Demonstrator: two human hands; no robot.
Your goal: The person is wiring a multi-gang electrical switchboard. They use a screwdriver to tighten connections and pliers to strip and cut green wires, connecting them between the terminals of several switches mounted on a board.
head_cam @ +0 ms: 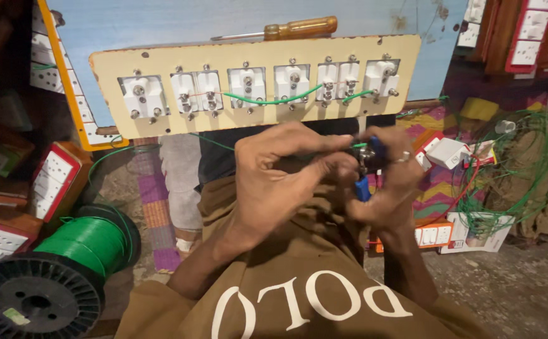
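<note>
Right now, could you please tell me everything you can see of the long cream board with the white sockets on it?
The long cream rectangular board stands tilted on its long edge against a pale blue panel, showing its back. Six cut-outs in a row hold white plastic socket and switch backs with metal screw terminals. Green wire links several terminals from the second unit rightwards, beside thin reddish wire. Small screws dot its face; the edges look worn. A wooden-handled screwdriver lies above its top edge. Neither hand touches it.
</note>
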